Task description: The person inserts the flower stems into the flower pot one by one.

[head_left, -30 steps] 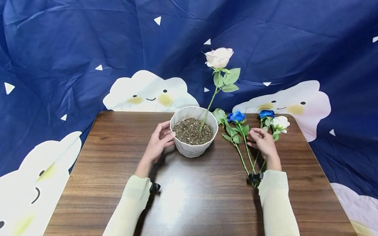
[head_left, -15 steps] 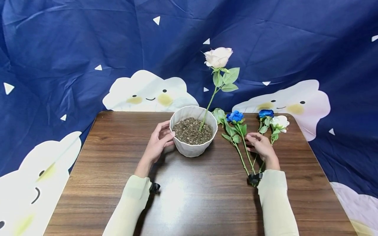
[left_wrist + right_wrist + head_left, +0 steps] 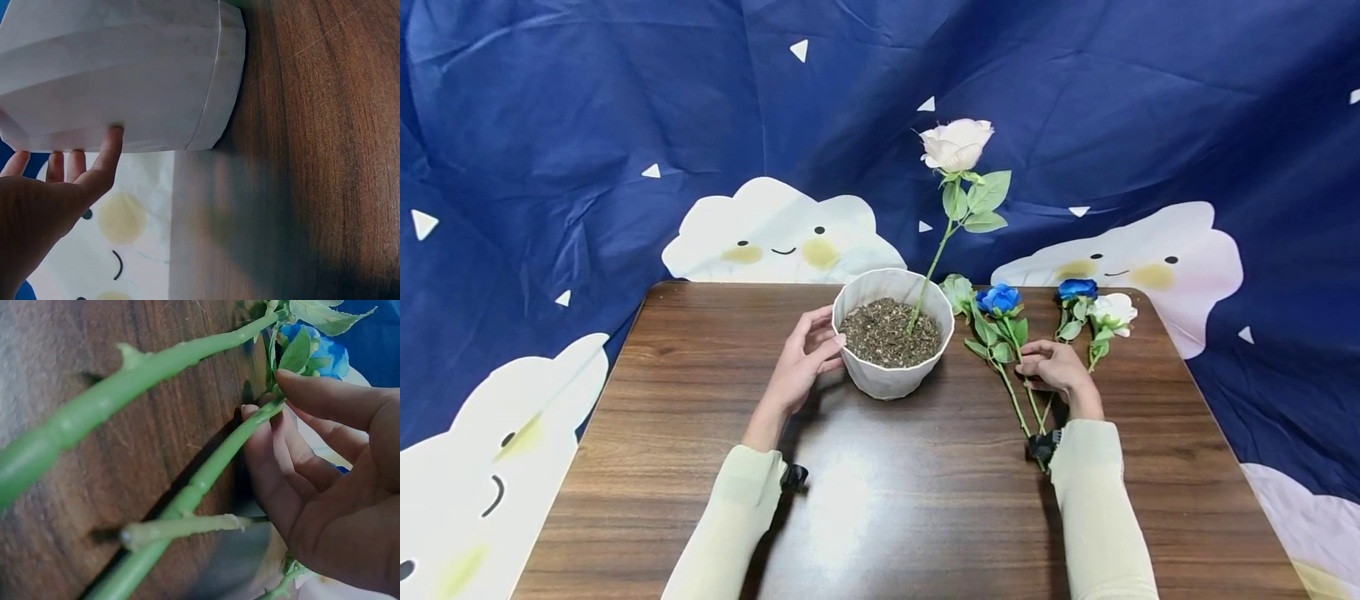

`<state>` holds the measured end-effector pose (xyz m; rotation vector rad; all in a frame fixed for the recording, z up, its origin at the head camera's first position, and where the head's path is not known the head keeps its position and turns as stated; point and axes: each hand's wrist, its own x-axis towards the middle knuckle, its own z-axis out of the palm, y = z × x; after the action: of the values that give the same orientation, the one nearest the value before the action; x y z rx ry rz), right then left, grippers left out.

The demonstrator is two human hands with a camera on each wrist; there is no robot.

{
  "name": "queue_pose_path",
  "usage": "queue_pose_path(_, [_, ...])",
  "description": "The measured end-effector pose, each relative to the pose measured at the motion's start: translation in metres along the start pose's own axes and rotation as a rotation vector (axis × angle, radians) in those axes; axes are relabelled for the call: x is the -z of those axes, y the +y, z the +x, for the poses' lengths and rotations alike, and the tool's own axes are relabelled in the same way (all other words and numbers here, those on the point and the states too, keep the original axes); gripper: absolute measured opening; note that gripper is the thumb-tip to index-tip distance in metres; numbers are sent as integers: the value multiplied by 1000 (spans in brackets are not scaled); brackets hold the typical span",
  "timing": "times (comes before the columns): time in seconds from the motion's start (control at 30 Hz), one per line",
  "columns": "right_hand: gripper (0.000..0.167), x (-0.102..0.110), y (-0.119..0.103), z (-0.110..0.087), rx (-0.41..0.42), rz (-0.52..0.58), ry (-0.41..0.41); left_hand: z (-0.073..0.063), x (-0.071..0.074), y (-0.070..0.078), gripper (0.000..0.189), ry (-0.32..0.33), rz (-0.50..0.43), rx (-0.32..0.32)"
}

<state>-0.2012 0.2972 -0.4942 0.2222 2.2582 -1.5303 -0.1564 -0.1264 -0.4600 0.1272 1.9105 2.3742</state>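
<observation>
A white faceted flower pot [image 3: 887, 383] filled with dark soil [image 3: 887, 335] stands near the table's back edge. One pale pink rose [image 3: 955, 147] leans to the right out of the soil. My left hand [image 3: 796, 367] rests on the pot's left side; in the left wrist view the thumb [image 3: 112, 147] presses on its wall, the other fingertips at its edge. Right of the pot, a blue rose [image 3: 998, 298] lies on the table. My right hand [image 3: 1060, 371] pinches its green stem [image 3: 215, 453] between thumb and forefinger, below the leaves.
Beside the pinched rose lies a pale green rose [image 3: 957, 294]. Farther right are another blue rose [image 3: 1077, 289] and a white rose [image 3: 1114, 313], their stems partly hidden by my right hand. A blue cloth with clouds [image 3: 782, 233] hangs behind the wooden table [image 3: 700, 400].
My right hand has moved left and slightly down from between the flowers, and its fingers have closed on the blue rose's stem. The left hand and the pot stay in place.
</observation>
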Motion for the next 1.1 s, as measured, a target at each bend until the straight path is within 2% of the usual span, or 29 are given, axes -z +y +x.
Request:
queue_pose_path(0.17, [48,3,-1,0,2,-24,-19,0,0,0,54,-3,-3,0])
queue_pose_path(0.33, [45,3,-2,-2,2,-32,-3,-1,0,1,54,-7,1,0])
queue_pose_path(0.53, [46,6,-4,-5,0,52,-9,-2,-1,1,53,-6,-1,2])
queue_pose_path(0.67, [44,11,-7,-5,-1,132,-17,-1,-1,2,53,-3,-1,4])
queue_pose_path(0.83, [36,14,-13,-6,23,324,11,0,0,2,54,-2,0,4])
queue_pose_path(0.93, [37,15,-17,-8,48,472,30,0,1,1,54,-3,2,4])
queue_pose_path(1.1, [32,16,-24,-11,126,618,34,1,1,0,54,-1,2,8])
